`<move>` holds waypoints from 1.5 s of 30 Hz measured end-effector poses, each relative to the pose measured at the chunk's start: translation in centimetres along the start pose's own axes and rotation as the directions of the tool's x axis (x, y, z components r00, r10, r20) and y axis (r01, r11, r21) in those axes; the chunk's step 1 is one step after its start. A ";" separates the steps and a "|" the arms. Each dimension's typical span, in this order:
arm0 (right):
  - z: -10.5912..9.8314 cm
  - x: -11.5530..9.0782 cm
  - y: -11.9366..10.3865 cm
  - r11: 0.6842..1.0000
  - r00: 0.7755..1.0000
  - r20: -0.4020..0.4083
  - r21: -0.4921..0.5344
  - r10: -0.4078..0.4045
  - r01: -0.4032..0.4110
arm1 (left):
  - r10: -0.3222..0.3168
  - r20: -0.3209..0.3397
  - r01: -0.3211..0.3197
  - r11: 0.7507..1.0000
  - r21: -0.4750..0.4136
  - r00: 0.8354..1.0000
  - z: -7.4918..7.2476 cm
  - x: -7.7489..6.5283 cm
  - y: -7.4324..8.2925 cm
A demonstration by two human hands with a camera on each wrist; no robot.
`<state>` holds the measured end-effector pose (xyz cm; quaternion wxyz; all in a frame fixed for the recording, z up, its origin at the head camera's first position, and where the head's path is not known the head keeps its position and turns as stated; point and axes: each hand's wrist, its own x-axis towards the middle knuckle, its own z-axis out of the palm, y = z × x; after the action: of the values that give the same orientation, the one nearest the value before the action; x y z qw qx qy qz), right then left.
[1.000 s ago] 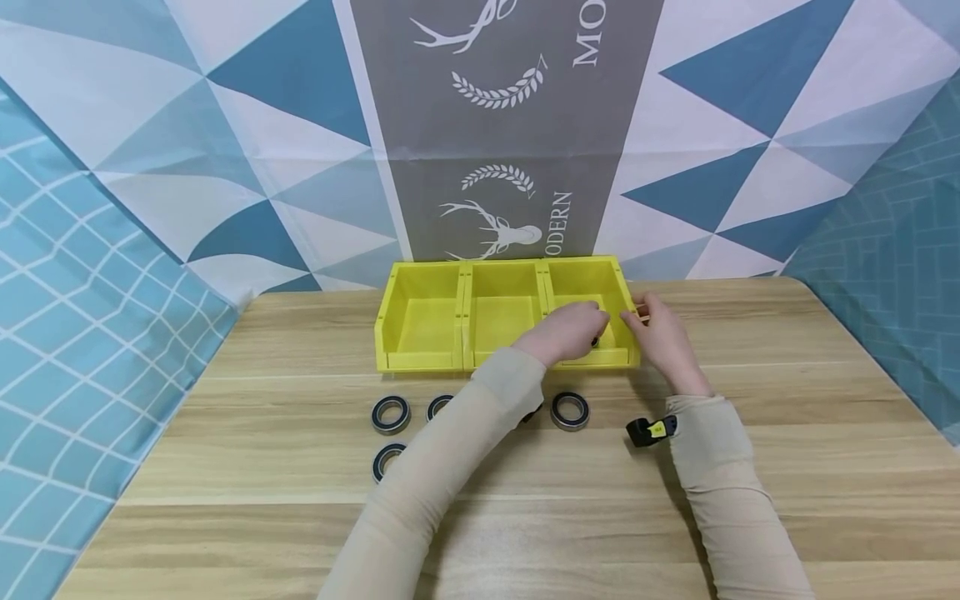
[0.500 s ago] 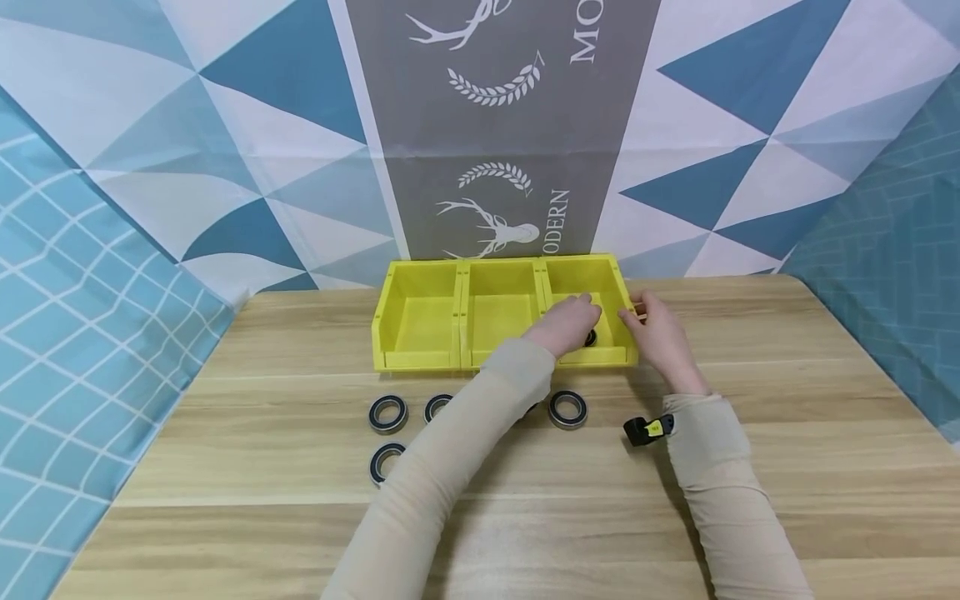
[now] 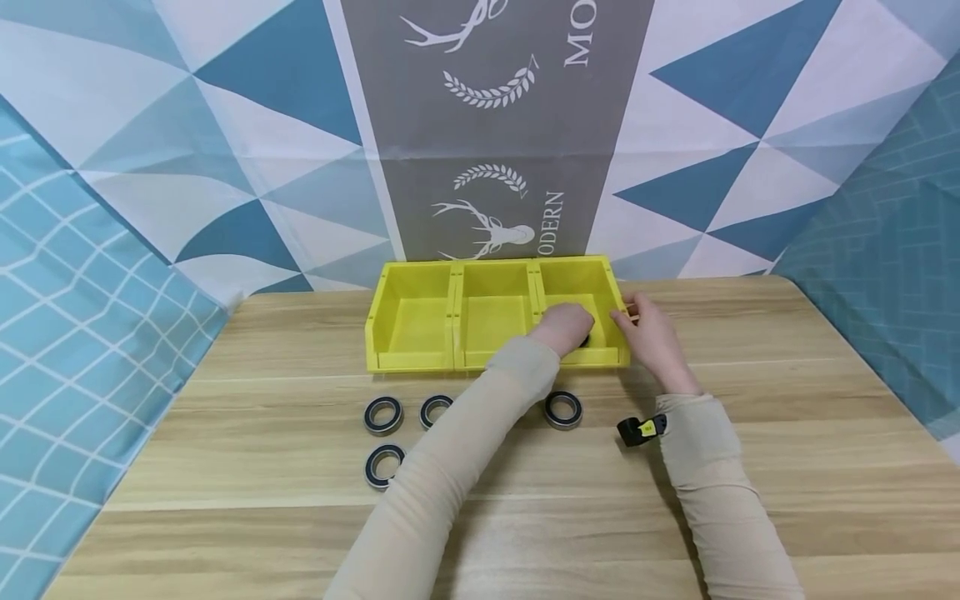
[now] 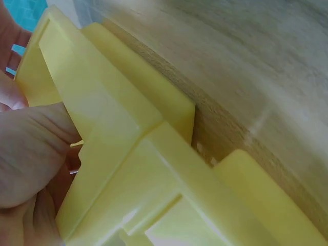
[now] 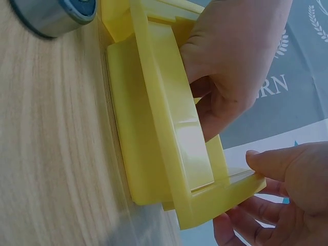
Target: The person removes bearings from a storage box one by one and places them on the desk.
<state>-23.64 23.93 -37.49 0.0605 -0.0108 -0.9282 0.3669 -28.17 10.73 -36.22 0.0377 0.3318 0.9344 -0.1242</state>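
Observation:
A row of three yellow storage bins point(image 3: 491, 329) stands at the back of the table. My left hand point(image 3: 564, 327) reaches down into the right-hand bin point(image 5: 174, 113), its fingers bent inside and their tips hidden by the front wall. A small part of a dark object point(image 3: 586, 341), ring-shaped half a second ago, shows beside those fingers in the head view. What the left fingers grip cannot be made out. My right hand point(image 3: 654, 342) pinches the right side wall of that bin, thumb on the rim and fingers outside, as the right wrist view point(image 5: 302, 189) shows.
Several ball bearings lie in front of the bins: a left one point(image 3: 383, 415), one below it point(image 3: 386, 467), one beside it point(image 3: 435, 410), partly near my sleeve, and one to the right point(image 3: 563, 410). A black device with a yellow label point(image 3: 639, 430) sits at my right wrist. A patterned cloth point(image 3: 480, 158) hangs behind.
My left hand lifted slightly from the dark ring in the right bin, then came down, covering most of it. The right hand keeps its hold on the bin wall. The head view shifted slightly.

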 end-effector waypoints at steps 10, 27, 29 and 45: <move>-0.2 -0.1 -0.1 1.000 1.000 0.008 0.008 -0.002 0.002 | 0.016 -0.014 -0.016 0.999 -0.033 1.000 0.1 0.1 -0.3; 0.1 0.0 -0.1 1.000 1.000 -0.008 0.020 0.005 -0.004 | 0.008 -0.134 -0.019 0.997 -0.081 0.991 0.6 -0.3 -0.8; 0.1 0.0 -0.1 1.000 1.000 -0.010 0.017 0.003 -0.003 | 0.008 -0.135 -0.021 0.995 -0.093 0.991 0.7 -0.3 -0.8; -0.2 -0.2 -0.2 1.000 1.000 -0.009 0.005 -0.002 0.002 | -0.033 -0.292 -0.056 0.955 -0.291 0.956 1.0 -0.7 -1.0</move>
<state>-23.39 23.94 -37.26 0.0652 -0.0115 -0.9270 0.3691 -28.27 9.26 -36.85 -0.0516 0.3424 0.9357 0.0681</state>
